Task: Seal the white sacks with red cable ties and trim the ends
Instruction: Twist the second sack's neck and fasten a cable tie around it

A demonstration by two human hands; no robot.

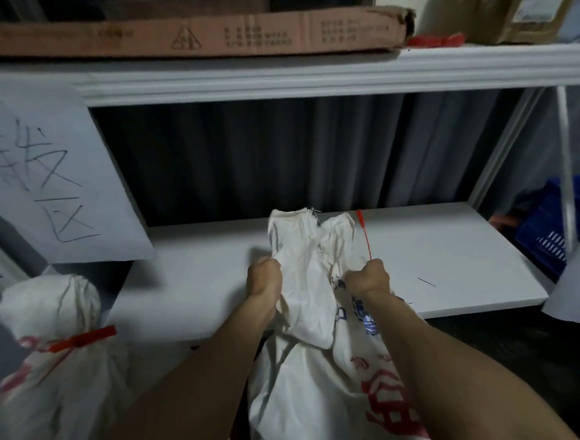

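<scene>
The left hand (264,280) has its grip clamped on the gathered neck of the white printed cloth sack (312,355) before the white shelf (422,262), while the right hand (370,279) pinches the thin red cable tie (364,235), upright just right of it.

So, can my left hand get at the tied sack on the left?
Probably, once freed: the left hand grips the middle sack, yet nothing stands between it and the tied sack.

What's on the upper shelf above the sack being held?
A long flat cardboard box, loose red cable ties and a taped carton. The flat box covers most of a dark tray behind it.
</scene>
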